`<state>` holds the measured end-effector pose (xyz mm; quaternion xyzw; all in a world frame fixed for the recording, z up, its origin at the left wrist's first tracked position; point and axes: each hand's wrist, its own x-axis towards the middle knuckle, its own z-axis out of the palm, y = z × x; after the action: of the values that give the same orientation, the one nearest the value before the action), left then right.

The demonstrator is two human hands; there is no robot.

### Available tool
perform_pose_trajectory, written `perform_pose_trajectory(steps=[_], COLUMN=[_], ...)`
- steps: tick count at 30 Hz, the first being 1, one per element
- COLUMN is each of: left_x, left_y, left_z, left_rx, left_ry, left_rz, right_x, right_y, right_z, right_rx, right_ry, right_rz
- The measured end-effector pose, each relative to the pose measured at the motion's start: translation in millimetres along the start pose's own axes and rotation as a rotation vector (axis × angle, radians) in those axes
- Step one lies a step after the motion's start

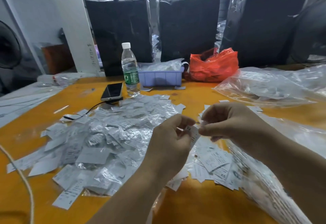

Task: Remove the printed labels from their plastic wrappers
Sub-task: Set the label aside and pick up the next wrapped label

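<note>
Over the orange table [202, 96], my left hand [169, 135] pinches a white printed label [194, 134] marked XS. My right hand [229, 119] pinches the clear plastic wrapper [202, 122] at the label's top end. The two hands nearly touch. A big heap of labels in wrappers [105, 135] lies to the left of my hands. Below and to the right sits a smaller pile of bare labels [213, 162].
A water bottle [129, 68], a phone [112, 91] on a cable, a purple tray [160, 77] of plastic, and an orange bag [213, 66] stand at the back. Large clear bags [275, 86] lie at the right. Black wrapped bales [188, 28] line the far edge.
</note>
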<state>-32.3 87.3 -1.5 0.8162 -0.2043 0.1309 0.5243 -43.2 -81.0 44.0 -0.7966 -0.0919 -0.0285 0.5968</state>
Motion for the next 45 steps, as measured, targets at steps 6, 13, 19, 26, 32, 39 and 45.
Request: perform_pose_trajectory(steps=[6, 13, 19, 26, 32, 39, 45], left_x=[1.8, 2.0, 1.7, 0.8, 2.3, 1.9, 3.6], left_y=[-0.8, 3.4, 3.1, 2.1, 0.7, 0.5, -0.4], left_z=[-3.4, -4.1, -4.1, -4.6, -7.1, -9.0, -11.5], left_rx=[-0.090, -0.085, -0.075, 0.000, -0.115, -0.137, -0.133], left_ry=[-0.002, -0.025, -0.062, -0.107, -0.116, -0.117, -0.131], left_rz=[-0.047, -0.103, -0.173, -0.156, -0.227, -0.219, -0.224], right_x=[7.2, 1.7, 2.2, 1.1, 1.8, 5.0, 4.8], right_y=[17.8, 29.4, 30.9, 29.6, 32.2, 34.1, 32.8], right_z=[-1.2, 0.8, 2.0, 6.4, 4.0, 3.2, 2.4], right_rx=[0.266, 0.215, 0.137, 0.184, 0.324, 0.475, 0.481], right_ry=[-0.062, 0.011, 0.009, 0.007, 0.027, 0.010, -0.054], right_rz=[-0.034, -0.048, -0.021, -0.023, -0.005, -0.023, 0.017])
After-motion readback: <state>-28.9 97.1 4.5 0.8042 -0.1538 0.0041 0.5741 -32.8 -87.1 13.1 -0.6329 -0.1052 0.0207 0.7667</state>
